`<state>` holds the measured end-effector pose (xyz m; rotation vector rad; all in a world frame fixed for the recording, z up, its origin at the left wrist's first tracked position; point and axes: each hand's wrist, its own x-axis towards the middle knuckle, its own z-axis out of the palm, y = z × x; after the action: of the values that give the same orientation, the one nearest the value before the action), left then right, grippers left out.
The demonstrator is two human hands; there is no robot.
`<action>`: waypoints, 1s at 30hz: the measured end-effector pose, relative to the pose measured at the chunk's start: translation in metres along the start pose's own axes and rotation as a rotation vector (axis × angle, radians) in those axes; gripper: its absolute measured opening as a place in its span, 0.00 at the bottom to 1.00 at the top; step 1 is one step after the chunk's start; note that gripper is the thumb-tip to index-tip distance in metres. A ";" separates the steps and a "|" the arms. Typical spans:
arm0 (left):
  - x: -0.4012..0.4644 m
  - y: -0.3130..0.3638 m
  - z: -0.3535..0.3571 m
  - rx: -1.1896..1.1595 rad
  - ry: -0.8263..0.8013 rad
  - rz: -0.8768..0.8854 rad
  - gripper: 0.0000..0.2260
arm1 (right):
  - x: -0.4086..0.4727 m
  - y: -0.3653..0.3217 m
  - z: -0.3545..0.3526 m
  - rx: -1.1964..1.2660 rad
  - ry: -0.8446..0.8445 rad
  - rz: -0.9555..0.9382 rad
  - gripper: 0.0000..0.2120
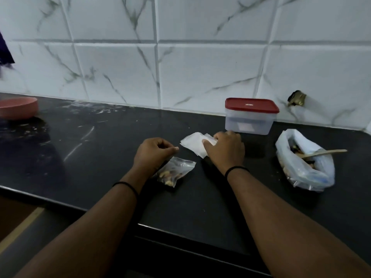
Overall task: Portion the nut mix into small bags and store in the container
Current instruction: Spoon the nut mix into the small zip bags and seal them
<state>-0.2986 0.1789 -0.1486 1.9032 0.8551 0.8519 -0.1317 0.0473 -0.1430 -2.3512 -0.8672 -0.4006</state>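
Head view: right hand (225, 150) pinches the empty bag stack (193, 144); left hand (153, 152) hovers loosely curled, holding nothing, above the filled bag (174, 173).

A single head-worn wide-angle camera looks forward and down from close range over a black countertop (100, 141), facing a marble-patterned tiled wall (200, 67); both forearms reach in from the frame's bottom edge.

Pink bowl (19, 107) on black counter (112, 137)
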 end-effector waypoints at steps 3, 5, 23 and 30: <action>0.003 -0.003 0.002 -0.008 -0.012 0.009 0.07 | 0.010 0.002 0.009 -0.158 -0.112 0.049 0.22; 0.004 -0.004 0.002 -0.044 0.006 0.000 0.07 | 0.011 0.004 0.010 -0.098 -0.102 0.050 0.15; -0.023 0.088 0.038 0.181 0.201 0.233 0.07 | -0.021 0.030 -0.051 0.660 0.216 0.044 0.05; -0.027 0.125 0.145 -0.293 0.080 -0.076 0.22 | -0.039 0.073 -0.078 0.346 0.320 0.035 0.04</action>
<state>-0.1659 0.0466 -0.1017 1.5826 0.7969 0.9558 -0.1177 -0.0653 -0.1318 -1.9167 -0.6795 -0.5473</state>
